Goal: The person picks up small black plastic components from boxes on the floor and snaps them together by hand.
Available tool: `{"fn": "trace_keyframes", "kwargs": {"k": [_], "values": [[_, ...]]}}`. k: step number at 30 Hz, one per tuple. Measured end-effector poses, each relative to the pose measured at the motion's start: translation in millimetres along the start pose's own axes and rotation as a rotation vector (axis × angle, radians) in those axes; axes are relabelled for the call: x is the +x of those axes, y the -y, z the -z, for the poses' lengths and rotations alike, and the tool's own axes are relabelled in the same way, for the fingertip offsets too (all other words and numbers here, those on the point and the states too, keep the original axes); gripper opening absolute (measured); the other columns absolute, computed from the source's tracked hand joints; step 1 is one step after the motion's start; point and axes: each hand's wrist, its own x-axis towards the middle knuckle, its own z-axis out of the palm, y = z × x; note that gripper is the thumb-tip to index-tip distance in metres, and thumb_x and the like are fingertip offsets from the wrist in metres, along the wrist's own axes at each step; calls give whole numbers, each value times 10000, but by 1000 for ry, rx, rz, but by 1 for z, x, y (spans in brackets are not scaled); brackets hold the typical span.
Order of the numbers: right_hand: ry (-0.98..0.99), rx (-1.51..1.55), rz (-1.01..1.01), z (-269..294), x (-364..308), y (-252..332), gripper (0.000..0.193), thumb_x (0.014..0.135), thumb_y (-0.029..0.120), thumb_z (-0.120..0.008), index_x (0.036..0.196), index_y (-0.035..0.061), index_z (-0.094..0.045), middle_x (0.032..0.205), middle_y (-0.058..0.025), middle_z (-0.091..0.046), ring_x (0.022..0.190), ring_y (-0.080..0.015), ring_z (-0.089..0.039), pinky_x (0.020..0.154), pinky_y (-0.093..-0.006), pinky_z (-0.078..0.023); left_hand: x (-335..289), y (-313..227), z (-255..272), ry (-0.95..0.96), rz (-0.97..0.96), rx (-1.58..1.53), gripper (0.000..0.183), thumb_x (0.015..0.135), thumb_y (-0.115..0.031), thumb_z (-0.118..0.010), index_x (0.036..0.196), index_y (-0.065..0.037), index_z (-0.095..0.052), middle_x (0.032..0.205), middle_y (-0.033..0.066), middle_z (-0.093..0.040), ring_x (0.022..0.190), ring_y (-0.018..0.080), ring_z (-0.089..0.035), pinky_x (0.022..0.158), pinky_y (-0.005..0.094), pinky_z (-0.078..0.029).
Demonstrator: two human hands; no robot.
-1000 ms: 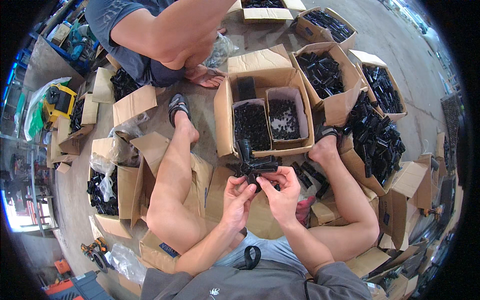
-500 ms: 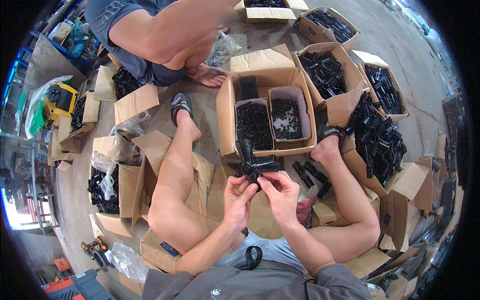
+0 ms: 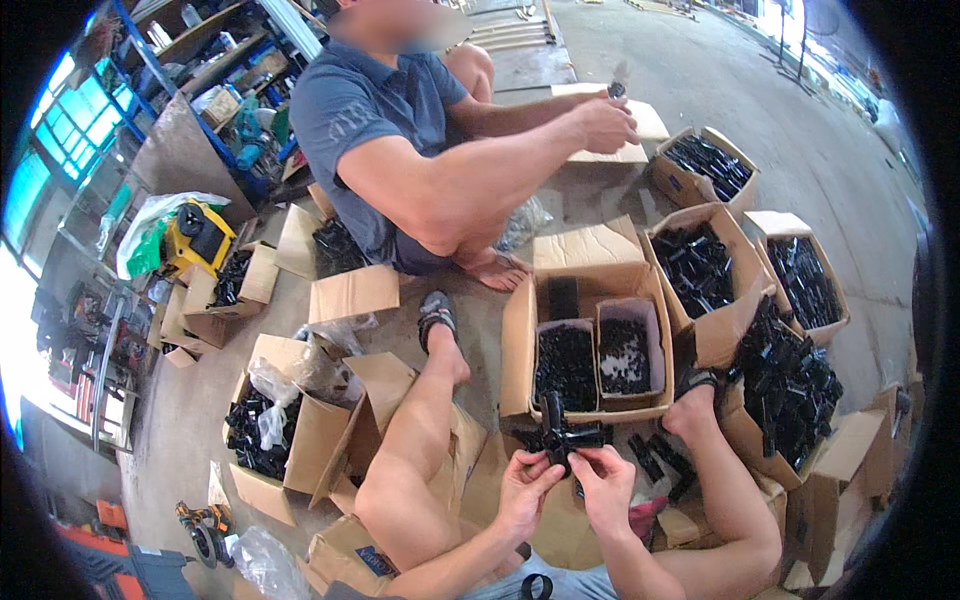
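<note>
Between my legs, both hands pinch a black branched plastic part [image 3: 556,430] with several tube-like arms pointing different ways. My left hand [image 3: 526,492] grips its lower left side with thumb and fingers. My right hand [image 3: 604,484] closes on its lower right side, and the fingertips of both hands nearly meet. Just beyond the part stands an open cardboard box [image 3: 518,375] holding two inner trays of small black pieces [image 3: 566,368]. Several loose black tubular pieces [image 3: 660,460] lie to the right of my right hand.
Open cartons of black parts, including a heaped carton [image 3: 788,385], line the right. Another carton with plastic bags [image 3: 270,425] stands left of my leg. A co-worker [image 3: 430,150] sits ahead, arm stretched over a far box. A power tool [image 3: 205,530] lies at lower left.
My view has tilted up and turned left, so the boxes appear lower and further right. The co-worker's upper body and outstretched hand now show. My hands keep hold of the black part.
</note>
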Motion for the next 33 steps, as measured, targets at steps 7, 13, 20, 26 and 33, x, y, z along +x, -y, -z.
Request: {"fn": "trace_keyframes", "kwargs": {"k": [7, 13, 20, 26, 33], "values": [[-6, 51, -10, -7, 1, -1, 115, 832, 25, -769, 931, -27, -745, 850, -39, -670, 736, -73, -598, 648, -225, -468, 2, -4, 4, 7, 8, -5, 293, 888, 101, -663, 1027, -101, -503, 1182, 125, -660, 1095, 188, -650, 968, 323, -539], [-36, 23, 3, -7, -1, 0, 101, 825, 38, -785, 874, -33, -731, 830, -40, -658, 712, -67, -580, 637, -225, -453, 0, 0, 7, 16, -34, 30, 295, 894, 88, -661, 1030, -125, -510, 1167, 93, -654, 1067, 177, -652, 941, 338, -551], [-75, 80, 14, -9, 3, -6, 95, 810, 44, -790, 862, -12, -733, 791, -39, -637, 727, -98, -578, 645, -252, -452, 5, 1, -1, -5, -37, -1, 316, 861, 126, -679, 1015, -91, -510, 1139, 102, -653, 1063, 179, -655, 943, 309, -555], [-30, -164, 219, -5, 1, 10, 128, 829, 63, -766, 915, -26, -733, 829, -99, -677, 749, -153, -658, 683, -273, -515, -1, -4, -2, -48, -37, 15, 308, 867, 133, -663, 1010, -91, -507, 1147, 116, -656, 1078, 192, -657, 933, 313, -557], [-18, -121, 122, -7, 4, 8, 100, 849, 56, -759, 897, -25, -724, 798, -53, -642, 725, -97, -620, 647, -251, -489, 0, -7, -5, -42, -52, 33, 310, 864, 139, -660, 1018, -83, -508, 1141, 117, -657, 1054, 187, -660, 928, 313, -558]]}}
